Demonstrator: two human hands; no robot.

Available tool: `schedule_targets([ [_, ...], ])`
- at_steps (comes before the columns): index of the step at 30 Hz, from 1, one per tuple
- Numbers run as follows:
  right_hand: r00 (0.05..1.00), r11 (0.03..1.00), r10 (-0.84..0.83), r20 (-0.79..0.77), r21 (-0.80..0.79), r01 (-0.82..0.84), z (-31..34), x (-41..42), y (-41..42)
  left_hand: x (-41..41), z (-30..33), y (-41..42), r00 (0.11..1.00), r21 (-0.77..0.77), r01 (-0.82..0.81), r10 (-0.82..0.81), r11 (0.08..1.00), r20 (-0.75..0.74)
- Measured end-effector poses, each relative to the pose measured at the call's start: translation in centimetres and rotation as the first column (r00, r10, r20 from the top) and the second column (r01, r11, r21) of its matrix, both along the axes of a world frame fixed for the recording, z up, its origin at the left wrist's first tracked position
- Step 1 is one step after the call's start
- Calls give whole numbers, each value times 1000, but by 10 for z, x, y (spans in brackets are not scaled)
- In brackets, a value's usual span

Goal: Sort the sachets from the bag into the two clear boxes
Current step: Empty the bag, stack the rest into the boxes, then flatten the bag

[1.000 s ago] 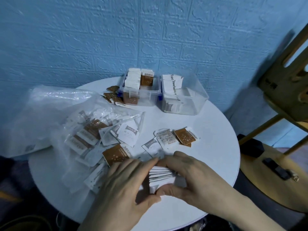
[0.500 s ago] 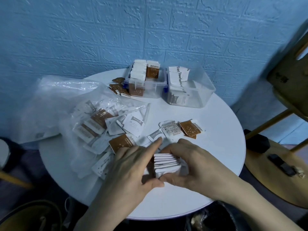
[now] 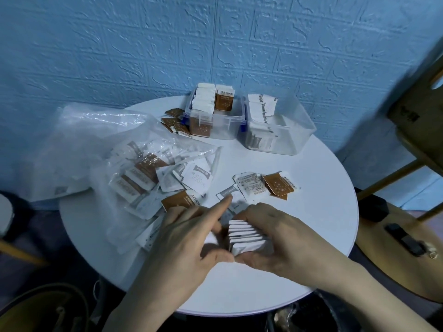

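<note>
A stack of white sachets [image 3: 244, 237] stands on edge near the front of the round white table [image 3: 311, 212]. My right hand [image 3: 280, 238] grips the stack from the right. My left hand [image 3: 189, 240] presses on its left side, index finger stretched out. A clear plastic bag [image 3: 100, 149] with brown and white sachets lies at the left. Loose sachets, white [image 3: 249, 185] and brown [image 3: 279, 185], lie mid-table. At the back stand two clear boxes: the left box [image 3: 215, 121] holds brown and white-backed sachets, the right box [image 3: 285, 130] holds white ones.
Several brown sachets [image 3: 175, 121] lie beside the left box. A blue textured wall is behind the table. A wooden chair [image 3: 417, 149] stands at the right, with a dark object [image 3: 405, 238] on a wooden seat below it.
The stack has been squared up and stands more upright between both hands. The view has tilted so the table sits slightly lower and nearer.
</note>
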State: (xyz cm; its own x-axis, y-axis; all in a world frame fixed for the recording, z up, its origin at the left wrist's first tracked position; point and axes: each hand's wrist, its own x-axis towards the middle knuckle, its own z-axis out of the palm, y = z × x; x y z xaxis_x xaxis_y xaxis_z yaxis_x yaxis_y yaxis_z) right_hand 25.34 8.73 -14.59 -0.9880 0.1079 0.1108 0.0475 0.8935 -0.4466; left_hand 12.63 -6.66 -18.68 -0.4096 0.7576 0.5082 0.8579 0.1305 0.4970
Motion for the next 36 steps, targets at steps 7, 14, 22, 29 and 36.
schedule_targets([
  [7,997,980,-65,-33,-190,57,13,6,19,-4,17,6,999,59,31,-32,998,28],
  [14,986,950,-153,-60,-283,131,75,5,77,-26,61,60,989,-65,-26,17,998,-148],
  [22,940,909,-339,-43,-272,315,99,-54,182,-54,63,146,974,-216,-8,-42,976,-224],
  [29,908,908,-418,-23,-47,416,84,-126,248,-76,44,177,960,-204,-5,-52,979,-274],
  [36,867,860,-473,157,295,416,62,-176,291,-85,28,181,962,-132,23,-58,991,-266],
])
